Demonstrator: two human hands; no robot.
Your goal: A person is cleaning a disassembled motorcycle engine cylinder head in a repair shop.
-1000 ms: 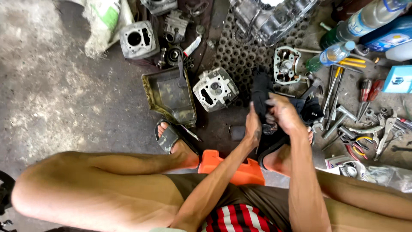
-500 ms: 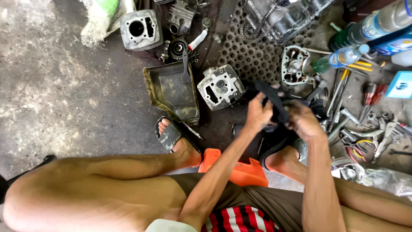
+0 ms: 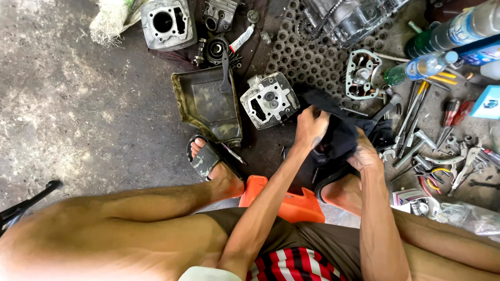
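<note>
It was a repair workshop: engine parts like a cylinder block (image 3: pixel 163 23) and cylinder head (image 3: pixel 269 100) lay on stained concrete floor (image 3: pixel 78 104), beside wrenches (image 3: pixel 411 117), screwdrivers (image 3: pixel 450 119) and an oily tray (image 3: pixel 208 106).

black rag (image 3: pixel 338 136) | crumpled, bunched between both hands | held off the ground | just right of the grey cylinder head (image 3: pixel 269 100), partly draping toward it
</note>
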